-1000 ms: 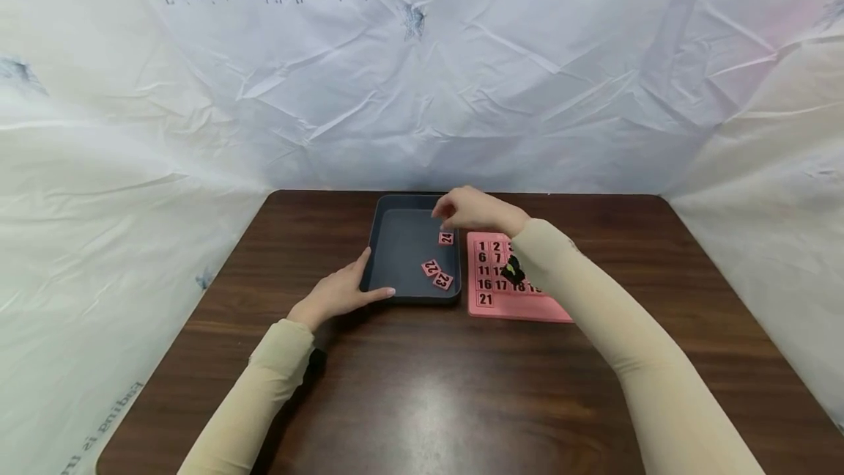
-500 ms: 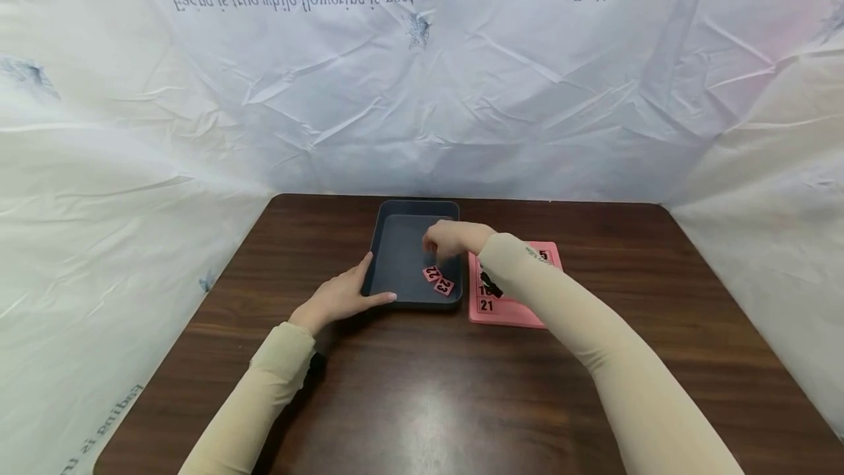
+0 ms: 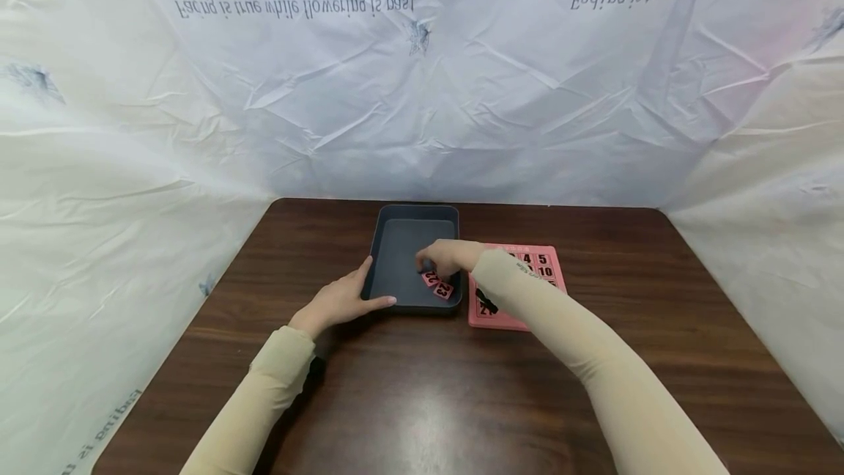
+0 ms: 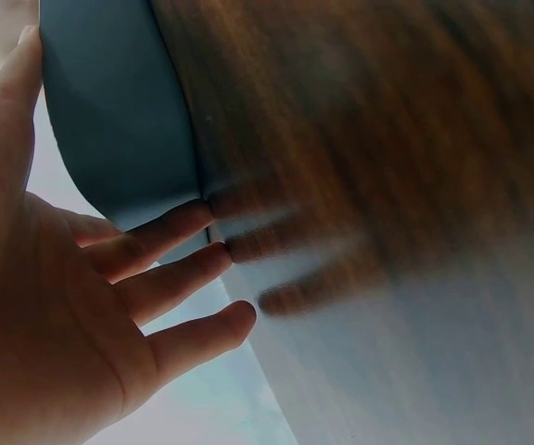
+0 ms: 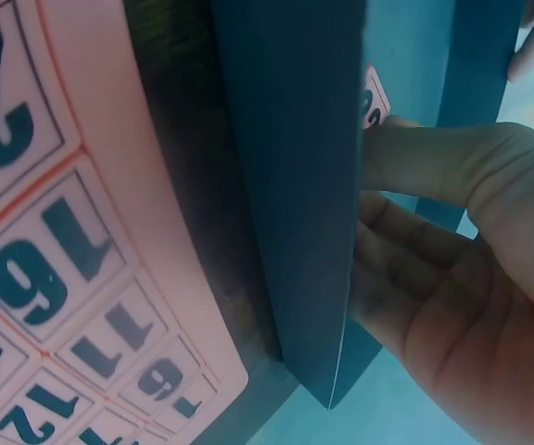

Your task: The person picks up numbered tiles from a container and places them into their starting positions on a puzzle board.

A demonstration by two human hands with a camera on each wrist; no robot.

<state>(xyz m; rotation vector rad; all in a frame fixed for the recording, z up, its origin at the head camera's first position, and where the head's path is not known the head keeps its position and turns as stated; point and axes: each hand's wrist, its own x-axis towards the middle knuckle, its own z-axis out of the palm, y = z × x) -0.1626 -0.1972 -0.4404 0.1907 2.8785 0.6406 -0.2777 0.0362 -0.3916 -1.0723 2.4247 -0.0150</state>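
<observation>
My left hand (image 3: 336,299) lies along the left side of a dark grey tray (image 3: 398,240), thumb over the near edge. In the left wrist view its fingers (image 4: 170,283) are spread, tips at the tray's underside. My right hand (image 3: 447,256) reaches down inside the tray, fingers bent, over a pink tile marked 22 (image 3: 429,279). Beside that tile lies a pink tile marked 23 (image 3: 443,291). In the right wrist view my thumb (image 5: 415,158) is right by a tile's edge (image 5: 375,100); the tray wall hides the fingertips, so I cannot tell whether they hold anything.
A pink number board (image 3: 550,270) lies right of the tray, partly under my right sleeve (image 3: 527,288). The brown wooden table (image 3: 422,387) extends toward me. White printed sheeting (image 3: 422,130) hangs behind the table and at both sides.
My right hand has moved down and toward me within the tray, from the tile marked 24 to the one marked 22. The 24 tile is now hidden. My left hand stays put.
</observation>
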